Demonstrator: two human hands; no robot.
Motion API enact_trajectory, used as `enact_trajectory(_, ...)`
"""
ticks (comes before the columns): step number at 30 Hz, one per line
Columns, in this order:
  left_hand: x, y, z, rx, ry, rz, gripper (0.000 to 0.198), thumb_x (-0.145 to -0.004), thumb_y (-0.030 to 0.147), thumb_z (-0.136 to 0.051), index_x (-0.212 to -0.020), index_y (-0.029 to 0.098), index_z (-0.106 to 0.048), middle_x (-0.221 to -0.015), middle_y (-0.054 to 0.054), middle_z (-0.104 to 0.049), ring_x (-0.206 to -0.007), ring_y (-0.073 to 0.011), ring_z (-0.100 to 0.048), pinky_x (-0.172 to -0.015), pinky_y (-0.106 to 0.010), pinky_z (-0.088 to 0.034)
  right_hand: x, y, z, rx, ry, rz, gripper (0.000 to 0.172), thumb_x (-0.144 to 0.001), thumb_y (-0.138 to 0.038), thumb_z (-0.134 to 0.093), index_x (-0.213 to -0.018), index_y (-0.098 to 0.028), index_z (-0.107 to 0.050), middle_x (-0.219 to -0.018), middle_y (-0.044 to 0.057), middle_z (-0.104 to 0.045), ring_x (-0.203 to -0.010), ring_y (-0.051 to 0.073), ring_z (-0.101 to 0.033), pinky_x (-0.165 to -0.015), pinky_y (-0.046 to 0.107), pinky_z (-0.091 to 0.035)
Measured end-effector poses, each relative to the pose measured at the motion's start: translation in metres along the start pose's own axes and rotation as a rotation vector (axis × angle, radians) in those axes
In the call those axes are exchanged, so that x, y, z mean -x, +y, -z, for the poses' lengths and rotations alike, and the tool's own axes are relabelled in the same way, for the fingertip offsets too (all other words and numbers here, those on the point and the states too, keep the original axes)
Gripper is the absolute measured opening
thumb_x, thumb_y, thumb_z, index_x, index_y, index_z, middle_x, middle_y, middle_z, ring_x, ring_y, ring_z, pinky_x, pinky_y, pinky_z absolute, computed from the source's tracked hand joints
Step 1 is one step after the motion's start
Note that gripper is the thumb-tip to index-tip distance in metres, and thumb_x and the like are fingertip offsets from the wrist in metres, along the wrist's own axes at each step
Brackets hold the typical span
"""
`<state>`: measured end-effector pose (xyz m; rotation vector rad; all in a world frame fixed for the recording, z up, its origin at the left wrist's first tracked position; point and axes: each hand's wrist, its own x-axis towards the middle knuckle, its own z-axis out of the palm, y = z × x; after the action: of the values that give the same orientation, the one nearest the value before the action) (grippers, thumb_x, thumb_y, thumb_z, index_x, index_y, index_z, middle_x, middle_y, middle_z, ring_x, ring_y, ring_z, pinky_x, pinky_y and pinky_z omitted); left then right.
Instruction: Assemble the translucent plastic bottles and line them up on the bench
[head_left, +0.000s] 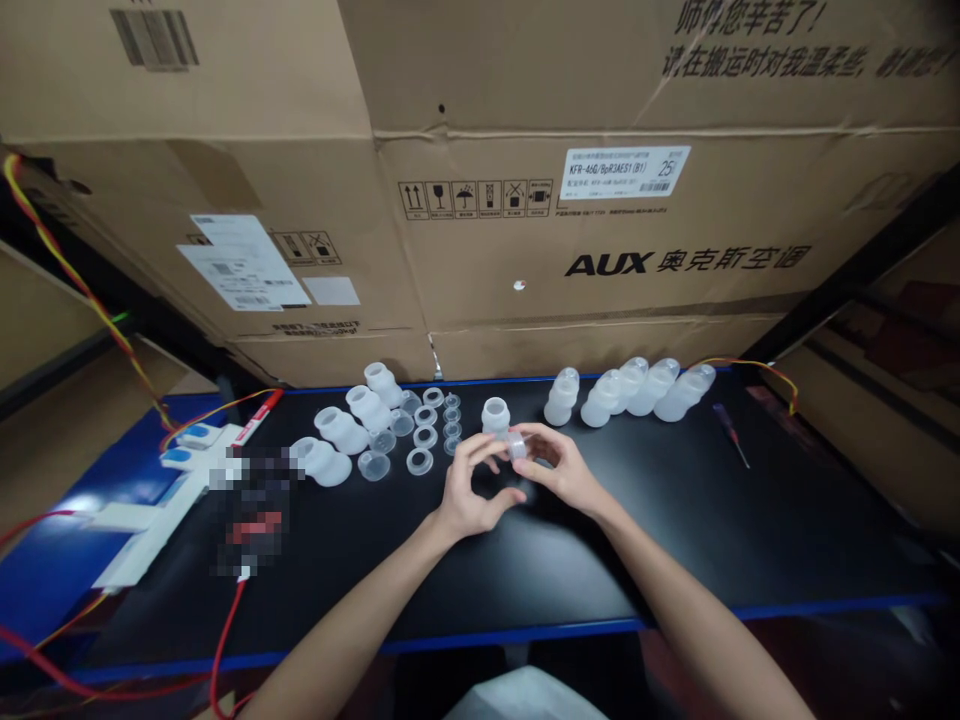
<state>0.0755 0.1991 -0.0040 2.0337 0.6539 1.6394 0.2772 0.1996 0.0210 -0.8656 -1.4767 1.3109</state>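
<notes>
A person's two bare hands at work over a black counter with a blue edge (675,545). At the centre of the frame, the right hand (562,468) pinches a small, clear, round plastic piece (516,446) between thumb and fingers. The left hand (478,492) is loosely curved, its thumb spread wide of its fingers; its fingertips lie just beside the piece, and whether they touch it cannot be told. Immediately behind the left fingertips stands an upright, open-mouthed, translucent white plastic bottle (495,414). Left of centre, four similar waisted white bottles (341,430) form a slanting row, followed rightward by translucent domed plastic covers (373,465), pale plastic rings (425,437) and small clear plastic discs (452,430). Right of centre, five translucent white bottles with tops fitted (602,400) lean or stand together, one slightly apart; farther right lies a dark-handled screwdriver (727,430). At left, a white power strip (154,520) lies beneath a red marker pen (259,416). Large brown cardboard cartons (480,270) fill the upper frame.
</notes>
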Motion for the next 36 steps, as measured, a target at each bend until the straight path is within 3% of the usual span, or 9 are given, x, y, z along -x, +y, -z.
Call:
enact_trajectory(5, 0.003, 0.01, 0.003, 0.223, -0.211, 0.145, 0.079, -0.099, 0.052, -0.07, -0.159, 0.023, -0.027, -0.132, -0.021, -0.067, -0.087, -0.0232, -0.076, -0.069, -0.039, -0.063, -0.001, -0.001, 0.007, -0.021, -0.011, 0.0, 0.049, -0.082, -0.045, -0.094, -0.121, -0.023, -0.076, -0.098, 0.003, -0.074, -0.083, 0.019, -0.067, -0.083, 0.035, -0.057)
enact_trajectory(12, 0.001, 0.028, 0.001, 0.52, -0.286, 0.404, 0.078, -0.099, 0.05, -0.071, -0.154, 0.032, -0.018, -0.143, -0.023, -0.067, -0.078, -0.0193, -0.077, -0.065, -0.033, -0.061, 0.002, -0.006, 0.005, 0.003, -0.041, 0.02, 0.047, -0.075, -0.043, -0.098, -0.113, -0.021, -0.081, -0.097, 0.002, -0.07, -0.089, 0.02, -0.067, -0.089, 0.037, -0.058)
enact_trajectory(17, 0.002, 0.034, -0.002, 0.57, -0.338, 0.436, 0.085, -0.098, 0.048, -0.072, -0.159, 0.034, -0.015, -0.157, -0.027, -0.055, -0.087, -0.026, -0.082, -0.058, -0.03, -0.058, 0.003, -0.009, 0.004, -0.072, -0.045, 0.023, 0.045, -0.078, -0.04, -0.097, -0.117, -0.023, -0.082, -0.097, 0.002, -0.068, -0.087, 0.02, -0.068, -0.085, 0.037, -0.06)
enact_trajectory(21, 0.004, 0.036, -0.006, 0.523, -0.391, 0.425, 0.088, -0.099, 0.051, -0.07, -0.163, 0.036, -0.011, -0.164, -0.028, -0.047, -0.085, -0.025, -0.082, -0.058, -0.031, -0.058, 0.001, -0.013, 0.009, -0.048, -0.033, 0.047, 0.043, -0.079, -0.038, -0.097, -0.118, -0.025, -0.083, -0.1, 0.003, -0.071, -0.092, 0.022, -0.069, -0.088, 0.038, -0.059)
enact_trajectory(24, 0.007, 0.031, -0.009, 0.365, -0.274, 0.333, 0.084, -0.103, 0.047, -0.065, -0.165, 0.033, -0.01, -0.16, -0.027, -0.053, -0.085, -0.0213, -0.081, -0.062, -0.031, -0.06, -0.001, -0.013, 0.014, -0.078, 0.027, 0.041, 0.045, -0.081, -0.043, -0.095, -0.12, -0.024, -0.082, -0.104, 0.004, -0.075, -0.095, 0.023, -0.071, -0.092, 0.04, -0.059)
enact_trajectory(26, 0.006, 0.024, -0.007, 0.137, -0.101, 0.203, 0.07, -0.104, 0.038, -0.064, -0.161, 0.026, -0.026, -0.15, -0.024, -0.061, -0.091, -0.0207, -0.079, -0.066, -0.03, -0.059, -0.003, -0.012, 0.017, -0.131, 0.111, 0.053, 0.045, -0.085, -0.048, -0.092, -0.121, -0.024, -0.081, -0.102, 0.005, -0.076, -0.094, 0.023, -0.071, -0.091, 0.04, -0.059)
enact_trajectory(29, -0.003, 0.007, -0.003, -0.343, 0.118, 0.059, 0.06, -0.094, 0.03, -0.076, -0.147, 0.019, -0.049, -0.143, -0.022, -0.063, -0.123, -0.032, -0.069, -0.091, -0.045, -0.06, -0.005, -0.012, 0.021, -0.146, 0.221, 0.074, 0.047, -0.087, -0.05, -0.09, -0.124, -0.024, -0.078, -0.101, 0.005, -0.077, -0.089, 0.022, -0.07, -0.088, 0.04, -0.06)
enact_trajectory(32, -0.014, -0.011, -0.002, -0.698, 0.123, 0.175, 0.076, -0.082, 0.04, -0.089, -0.145, 0.016, -0.055, -0.157, -0.027, -0.049, -0.147, -0.0453, -0.048, -0.117, -0.065, -0.042, -0.006, -0.012, 0.021, -0.079, 0.249, 0.063, 0.053, -0.085, -0.05, -0.091, -0.129, -0.026, -0.075, -0.111, 0.006, -0.077, -0.096, 0.023, -0.071, -0.091, 0.041, -0.061)
enact_trajectory(36, -0.019, -0.026, -0.004, -0.789, 0.047, 0.274, 0.057, -0.081, 0.044, -0.09, -0.129, 0.023, -0.066, -0.158, -0.02, -0.055, -0.15, -0.0465, -0.045, -0.119, -0.066, -0.037, -0.005, -0.009, 0.016, 0.032, 0.232, 0.069, 0.055, -0.085, -0.051, -0.09, -0.131, -0.028, -0.073, -0.119, 0.007, -0.076, -0.098, 0.024, -0.072, -0.094, 0.042, -0.061)
